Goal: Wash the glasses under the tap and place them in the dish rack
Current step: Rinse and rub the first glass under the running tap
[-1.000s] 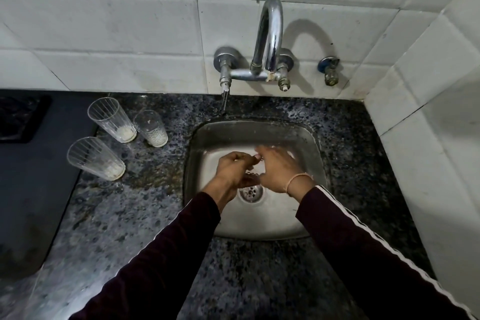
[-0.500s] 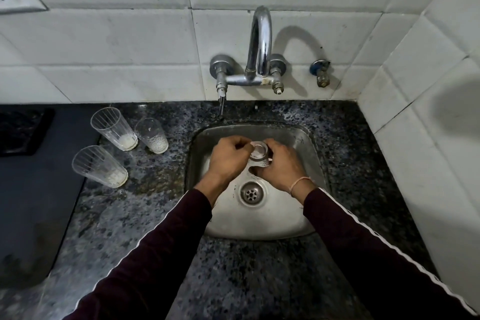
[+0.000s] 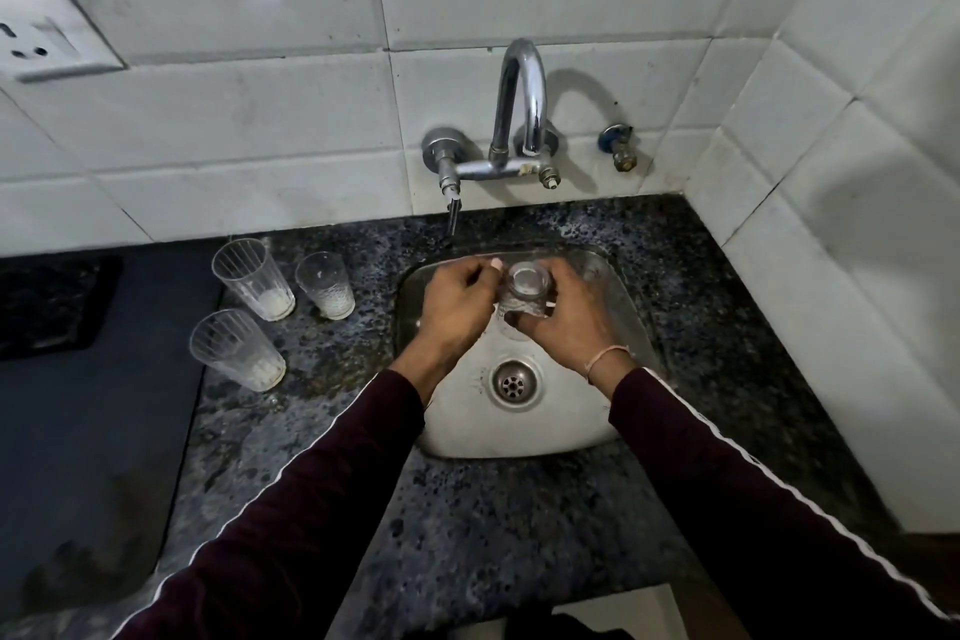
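Both hands share the grip on one small clear glass (image 3: 523,295), held over the steel sink (image 3: 613,411), base turned up toward the camera: the right hand (image 3: 571,327) curls round its far side and the left hand (image 3: 457,312) pinches it from the other side with fingers and thumb. It sits forward of the chrome tap (image 3: 519,109); whether water is running I cannot tell. This looks like the washing step on the first glass. Next it needs a rinse and a carry to a dish rack, which is nowhere in view. Three ribbed glasses (image 3: 249,276) (image 3: 324,283) (image 3: 234,348) with white residue at the bottom wait upright on the speckled table (image 3: 322,421), left of the sink.
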